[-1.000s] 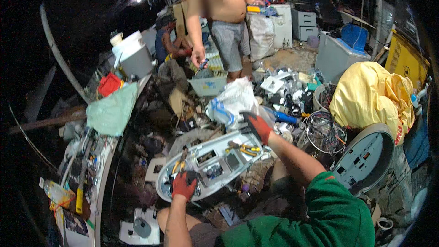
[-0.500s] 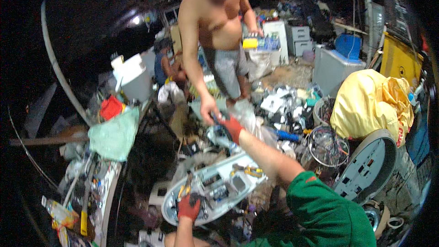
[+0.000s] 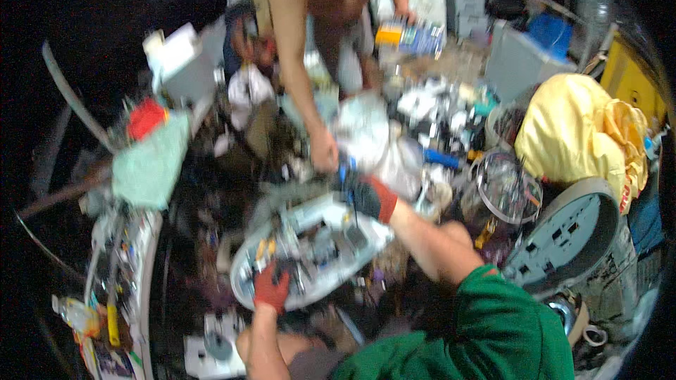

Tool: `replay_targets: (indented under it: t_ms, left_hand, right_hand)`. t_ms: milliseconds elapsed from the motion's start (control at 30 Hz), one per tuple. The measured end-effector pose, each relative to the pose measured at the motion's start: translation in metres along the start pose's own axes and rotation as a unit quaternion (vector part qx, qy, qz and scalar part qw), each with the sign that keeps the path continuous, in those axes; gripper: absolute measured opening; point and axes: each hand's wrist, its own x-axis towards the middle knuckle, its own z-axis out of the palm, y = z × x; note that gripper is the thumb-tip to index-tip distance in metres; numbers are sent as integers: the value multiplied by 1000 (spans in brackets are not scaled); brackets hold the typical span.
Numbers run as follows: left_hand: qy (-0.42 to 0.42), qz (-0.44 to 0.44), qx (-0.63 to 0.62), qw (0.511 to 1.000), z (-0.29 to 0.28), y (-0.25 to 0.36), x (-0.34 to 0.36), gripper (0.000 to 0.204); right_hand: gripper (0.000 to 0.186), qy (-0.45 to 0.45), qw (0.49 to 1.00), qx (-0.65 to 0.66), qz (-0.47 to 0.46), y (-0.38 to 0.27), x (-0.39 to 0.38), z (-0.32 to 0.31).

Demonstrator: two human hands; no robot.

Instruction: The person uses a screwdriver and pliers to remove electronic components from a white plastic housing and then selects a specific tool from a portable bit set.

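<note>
Presently, the red-gloved left hand (image 3: 272, 287) contacts oval grey plastic housing (image 3: 343, 279); black-and-red-gloved right hand (image 3: 374, 198): blurred. I cannot tell either grip. Yellow sack (image 3: 560, 130): red lettering (image 3: 624, 198).

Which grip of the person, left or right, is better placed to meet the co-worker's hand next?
Probably the right grip: it is extended close to the co-worker's hand. The left grip is farther away, at the near left of the shell.
</note>
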Motion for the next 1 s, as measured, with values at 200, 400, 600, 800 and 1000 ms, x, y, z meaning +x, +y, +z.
replay_targets:
  t_ms: [200, 400, 600, 800, 1000]
  left_hand:
    - [14, 4, -56, 998, -24, 24, 15, 42]
    - [-72, 15, -51, 996, -7, 46, 53, 47]
    - [-209, 32, -116, 971, 27, 50, 84, 44]
    - [-253, 1, -110, 961, 29, 28, 100, 49]
    - [-321, 123, -18, 939, 34, 1, 72, 69]
  right_hand:
    - [31, 38, 950, -307, 54, -1, -16, -8]
    - [75, -38, 930, -365, -21, 22, -21, 45]
    - [70, -195, 828, -504, -152, 33, 13, 36]
    - [58, -142, 824, -541, -88, 35, 28, 20]
    - [49, -155, 849, -501, -58, 30, -11, 17]
